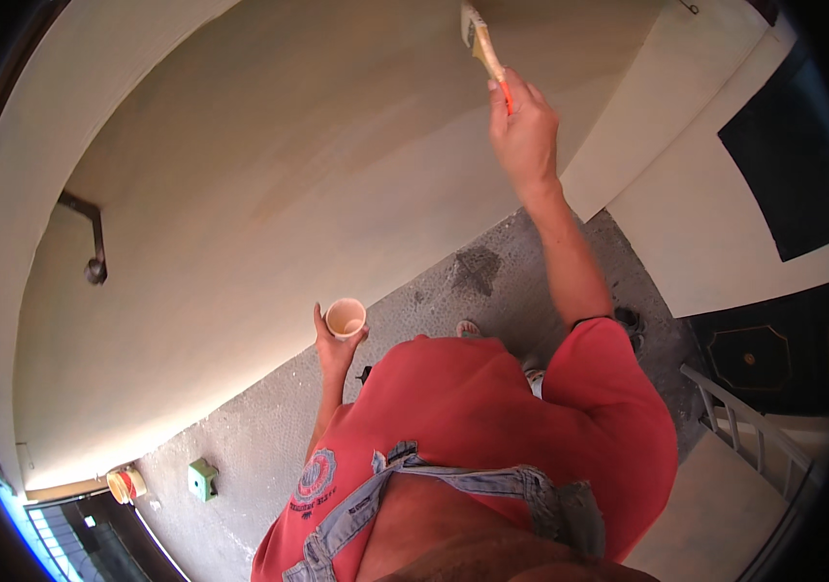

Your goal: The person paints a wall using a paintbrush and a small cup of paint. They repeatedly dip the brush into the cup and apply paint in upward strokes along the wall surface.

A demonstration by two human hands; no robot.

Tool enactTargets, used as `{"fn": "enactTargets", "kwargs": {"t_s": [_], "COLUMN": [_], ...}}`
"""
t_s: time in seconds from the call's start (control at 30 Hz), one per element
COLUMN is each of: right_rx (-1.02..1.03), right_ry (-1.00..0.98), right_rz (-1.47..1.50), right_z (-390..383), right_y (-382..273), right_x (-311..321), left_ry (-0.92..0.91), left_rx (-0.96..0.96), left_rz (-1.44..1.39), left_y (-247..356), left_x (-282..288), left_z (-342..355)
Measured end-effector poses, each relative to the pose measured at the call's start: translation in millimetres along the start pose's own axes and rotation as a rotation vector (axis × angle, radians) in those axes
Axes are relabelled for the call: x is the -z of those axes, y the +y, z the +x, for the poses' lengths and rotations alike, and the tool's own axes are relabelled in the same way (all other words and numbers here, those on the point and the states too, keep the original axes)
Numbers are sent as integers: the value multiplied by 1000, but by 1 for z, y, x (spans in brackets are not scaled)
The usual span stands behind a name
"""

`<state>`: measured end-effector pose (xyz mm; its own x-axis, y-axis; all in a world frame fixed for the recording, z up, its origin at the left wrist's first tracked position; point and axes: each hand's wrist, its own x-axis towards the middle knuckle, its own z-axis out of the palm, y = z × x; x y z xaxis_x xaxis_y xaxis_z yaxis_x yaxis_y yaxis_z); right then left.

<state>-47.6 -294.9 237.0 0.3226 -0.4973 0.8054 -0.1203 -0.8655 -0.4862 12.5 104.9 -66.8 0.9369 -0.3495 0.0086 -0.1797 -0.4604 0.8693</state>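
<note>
Before the wall (pixel 240 175), the right hand (pixel 528 136) pinches the brush (pixel 485 48), bristles foremost, long axis slanting away, leftward; the left hand (pixel 337 354) clasps the cup (pixel 346 320).

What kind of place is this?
Maybe a porch or courtyard beside a building: there's a big pale wall, a rough grey floor and a ladder.

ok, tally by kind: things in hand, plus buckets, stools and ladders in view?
Brush: 1, in the right hand
Cup: 1, in the left hand
Bucket: 1
Stool: 1
Ladder: 1
Total: 5
</note>
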Motion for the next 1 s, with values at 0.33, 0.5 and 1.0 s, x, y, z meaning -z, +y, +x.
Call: {"fn": "enactTargets", "kwargs": {"t_s": [0.33, 0.5, 1.0], "right_rx": [-236, -112, 329], "right_ry": [-355, -924, -1372], "right_rz": [467, 411, 191], "right_z": [-91, -83, -97], "right_y": [-110, -97, -136], "right_x": [-1, 19, -54], "left_ry": [4, 4, -93], "left_rx": [-187, -276, -406], "left_rz": [-10, -1, 50], "left_y": [68, 84, 103], "left_x": [51, 60, 52], "left_z": [26, 34, 37]}}
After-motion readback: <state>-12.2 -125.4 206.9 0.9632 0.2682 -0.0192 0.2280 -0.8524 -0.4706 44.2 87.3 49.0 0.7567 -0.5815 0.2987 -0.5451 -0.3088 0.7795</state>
